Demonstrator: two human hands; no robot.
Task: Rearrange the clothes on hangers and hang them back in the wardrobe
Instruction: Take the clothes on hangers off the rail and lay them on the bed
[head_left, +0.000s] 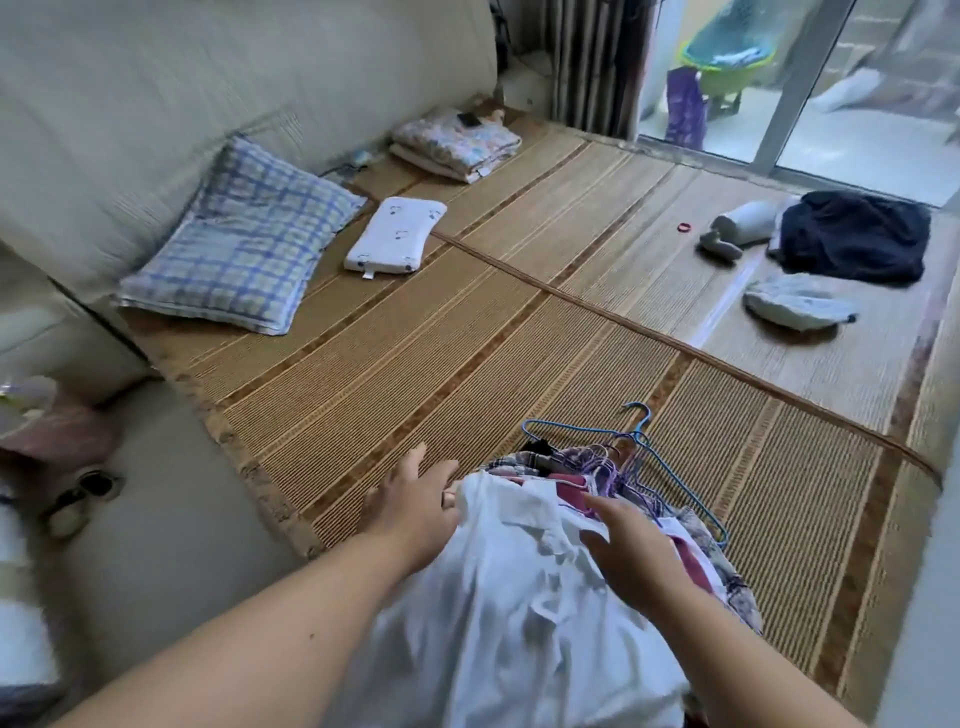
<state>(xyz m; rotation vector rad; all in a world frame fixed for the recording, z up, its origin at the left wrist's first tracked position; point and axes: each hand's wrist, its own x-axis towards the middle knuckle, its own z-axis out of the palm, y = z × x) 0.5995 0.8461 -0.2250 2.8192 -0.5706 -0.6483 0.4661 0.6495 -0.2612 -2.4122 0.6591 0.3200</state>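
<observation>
The left hand (415, 506), fingers spread wide, sits at the edge of the white garment (509, 613) heaped on the woven mat (415, 364); the right hand (631, 551) rests flat on it, gripping nothing, near the blue hangers (638, 438)

Both forearms bare, entering from bottom edge toward lower centre. Left hand (415, 512) palm down, thumb raised, fingers loosely spread. Right hand (628, 553) flat, fingers extended.
</observation>
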